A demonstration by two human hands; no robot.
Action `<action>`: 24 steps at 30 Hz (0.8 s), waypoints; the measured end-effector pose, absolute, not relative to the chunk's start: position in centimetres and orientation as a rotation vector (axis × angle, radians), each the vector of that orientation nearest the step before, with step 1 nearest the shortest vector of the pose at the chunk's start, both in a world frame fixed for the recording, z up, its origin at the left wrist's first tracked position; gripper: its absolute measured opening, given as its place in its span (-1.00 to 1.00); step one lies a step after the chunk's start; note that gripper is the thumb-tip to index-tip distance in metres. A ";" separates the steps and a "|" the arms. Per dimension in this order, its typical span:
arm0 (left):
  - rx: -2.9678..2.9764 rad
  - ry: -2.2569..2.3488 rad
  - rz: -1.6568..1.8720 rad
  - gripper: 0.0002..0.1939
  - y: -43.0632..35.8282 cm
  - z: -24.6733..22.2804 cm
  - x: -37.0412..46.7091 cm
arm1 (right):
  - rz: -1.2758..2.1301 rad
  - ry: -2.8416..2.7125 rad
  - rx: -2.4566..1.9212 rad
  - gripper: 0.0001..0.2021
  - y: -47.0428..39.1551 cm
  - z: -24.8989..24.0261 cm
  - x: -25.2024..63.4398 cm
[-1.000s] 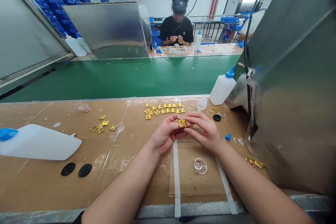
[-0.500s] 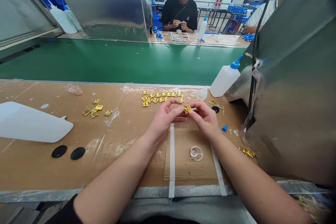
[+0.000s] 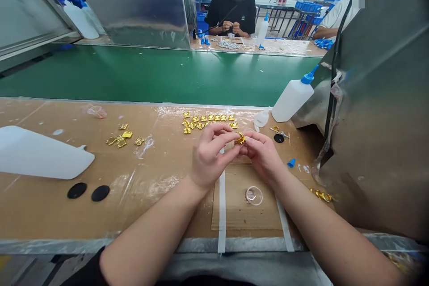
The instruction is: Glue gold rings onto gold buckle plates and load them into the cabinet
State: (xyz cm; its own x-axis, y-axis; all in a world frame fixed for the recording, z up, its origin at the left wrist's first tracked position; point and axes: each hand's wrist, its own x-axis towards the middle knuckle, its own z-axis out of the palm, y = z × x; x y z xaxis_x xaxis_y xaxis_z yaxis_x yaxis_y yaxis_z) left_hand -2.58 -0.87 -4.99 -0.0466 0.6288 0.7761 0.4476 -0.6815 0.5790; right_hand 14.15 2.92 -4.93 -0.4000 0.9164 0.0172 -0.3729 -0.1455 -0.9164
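left hand (image 3: 212, 154): pinching the small gold piece (image 3: 240, 138) at fingertips
right hand (image 3: 263, 149): gripping its other side
gold piece: held up between both hands, beyond the clear cup (image 3: 254, 195)

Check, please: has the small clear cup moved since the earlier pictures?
No. The clear cup keeps its place between the white tape strips; the view shifted instead.

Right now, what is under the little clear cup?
The clear cup rests on a cardboard sheet, which shows all around it. Whether anything is trapped directly beneath its base cannot be made out.
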 end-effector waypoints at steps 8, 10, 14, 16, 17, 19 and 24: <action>2.081 1.119 1.823 -0.87 -0.9 -4.5 -2.6 | 1.714 -1.232 -0.669 -0.79 2.8 -5.1 14.2; 2.102 1.135 1.810 -0.87 -0.9 -4.5 -2.6 | 1.714 -1.234 -0.668 -0.80 2.8 -5.2 14.2; 2.153 1.164 1.840 -0.87 -0.8 -4.7 -2.6 | 1.710 -1.222 -0.715 -0.77 2.8 -5.3 14.2; 2.168 1.170 1.821 -0.87 -0.7 -4.8 -2.7 | 1.709 -1.215 -0.738 -0.76 2.8 -5.4 14.2; 2.174 1.174 1.804 -0.87 -0.7 -4.8 -2.7 | 1.712 -1.212 -0.745 -0.76 2.8 -5.4 14.2; 2.187 1.185 1.779 -0.86 -0.7 -4.9 -2.8 | 1.720 -1.214 -0.760 -0.75 2.8 -5.6 14.3; 2.225 1.199 1.770 -0.88 -0.7 -4.9 -3.0 | 1.734 -1.234 -0.820 -0.71 3.0 -5.8 14.5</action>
State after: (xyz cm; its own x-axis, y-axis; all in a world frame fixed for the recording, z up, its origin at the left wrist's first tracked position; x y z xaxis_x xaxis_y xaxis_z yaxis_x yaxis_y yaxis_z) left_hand -3.01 -0.69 -4.94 0.0406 0.5921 0.8049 0.5282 -0.6965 0.4857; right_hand 14.52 3.03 -5.79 -0.4386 0.8977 -0.0411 -0.2556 -0.1685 -0.9520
